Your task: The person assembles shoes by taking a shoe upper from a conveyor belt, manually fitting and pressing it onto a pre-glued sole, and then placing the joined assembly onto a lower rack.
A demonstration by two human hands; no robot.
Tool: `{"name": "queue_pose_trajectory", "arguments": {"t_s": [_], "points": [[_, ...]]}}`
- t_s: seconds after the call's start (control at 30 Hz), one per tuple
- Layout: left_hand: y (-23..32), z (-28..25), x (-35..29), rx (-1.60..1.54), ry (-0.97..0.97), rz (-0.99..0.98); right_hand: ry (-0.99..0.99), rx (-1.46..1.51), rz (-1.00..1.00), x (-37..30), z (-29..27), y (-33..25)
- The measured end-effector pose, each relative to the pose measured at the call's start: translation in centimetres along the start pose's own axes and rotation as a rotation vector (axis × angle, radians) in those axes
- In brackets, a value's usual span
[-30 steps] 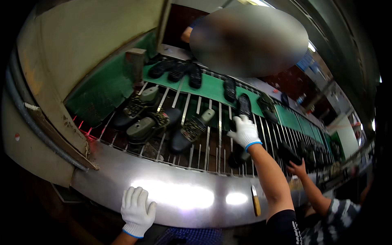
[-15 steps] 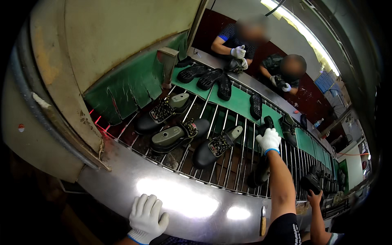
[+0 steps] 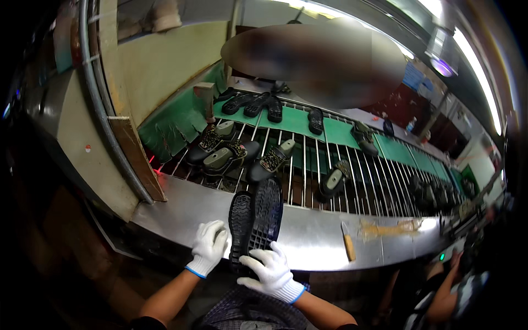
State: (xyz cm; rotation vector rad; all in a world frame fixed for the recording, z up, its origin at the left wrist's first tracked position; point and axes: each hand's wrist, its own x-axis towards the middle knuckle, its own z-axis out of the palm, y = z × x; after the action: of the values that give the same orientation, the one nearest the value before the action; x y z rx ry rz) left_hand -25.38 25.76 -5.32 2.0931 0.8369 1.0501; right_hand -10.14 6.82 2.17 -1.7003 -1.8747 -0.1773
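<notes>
Beyond a silvery curved metal table (image 3: 316, 236) runs a rack of pale metal bars (image 3: 304, 176), bearing black laced shoes with olive-green inserts (image 3: 271, 162); green sheeting (image 3: 396, 147) lines its far side. Over the table's near part, in front of the wearer, a narrow black treaded sole (image 3: 240, 217) and a broader black treaded sole (image 3: 268, 206) sit side by side, treads toward the camera; whether they rest or are held up is hard to tell. The white-gloved left hand (image 3: 209, 247) curls loosely just beside the narrow one, nothing visible in it. The white-gloved right hand (image 3: 269, 270) spreads its fingers at the broader one's near end; I cannot tell whether it grips. The step in hand looks like steadying this pair; a next move would call for a firm hold on both edges, keeping them aligned.
</notes>
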Motion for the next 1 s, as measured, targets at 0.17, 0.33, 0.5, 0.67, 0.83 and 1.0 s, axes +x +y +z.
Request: {"name": "queue_pose_trajectory", "arguments": {"t_s": [0.17,0.33,0.5,0.67,0.83,1.0], "points": [[4.8,0.2,-4.7,-0.125,-0.133,0.156,0.273,0.140,0.255,-2.9,3.1,0.6],[5.3,-0.9,-6.6,0.127,-0.280,0.279,0.166,0.024,0.365,-3.9,3.9,3.2],[5.3,-2.4,-6.4,0.210,-0.282,0.437,0.284,0.179,0.452,-4.4,4.1,5.7],[0.4,-7.4,-6.3,0.260,0.005,0.465,0.097,0.057,0.315,-4.2,4.2,6.2],[0.8,-12.6,-2.8,0.347,0.109,0.332,0.205,0.091,0.271,-4.6,4.9,6.7],[16.3,-22.9,6.5,-0.425,0.027,0.359,0.104,0.019,0.299,-4.0,4.0,6.0]]}}
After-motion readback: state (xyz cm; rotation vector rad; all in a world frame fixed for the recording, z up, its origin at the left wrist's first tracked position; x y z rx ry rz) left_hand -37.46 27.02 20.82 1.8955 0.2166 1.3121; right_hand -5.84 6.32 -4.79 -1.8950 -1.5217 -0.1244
